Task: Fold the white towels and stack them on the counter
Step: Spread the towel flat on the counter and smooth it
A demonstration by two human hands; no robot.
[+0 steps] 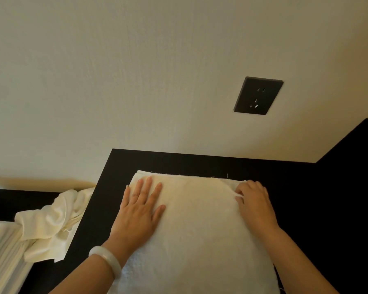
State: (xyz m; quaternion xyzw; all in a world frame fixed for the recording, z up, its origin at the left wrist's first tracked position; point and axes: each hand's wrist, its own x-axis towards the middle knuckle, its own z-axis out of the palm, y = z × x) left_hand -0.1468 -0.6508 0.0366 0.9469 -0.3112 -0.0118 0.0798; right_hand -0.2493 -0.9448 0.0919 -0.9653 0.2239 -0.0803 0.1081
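A white towel (198, 225) lies folded flat on the black counter (302, 187), running from near the wall toward me. My left hand (139, 211) rests flat on its far left part, fingers spread, with a pale bangle on the wrist. My right hand (254, 201) sits at the towel's far right edge, fingers curled and pinching the edge of the cloth. A second white towel (51, 223) lies crumpled off the counter's left side.
The beige wall rises right behind the counter, with a dark power socket (258, 95) above the towel. A dark panel (353, 149) stands at the right. Striped white fabric (2, 251) lies at the lower left on a lower dark surface.
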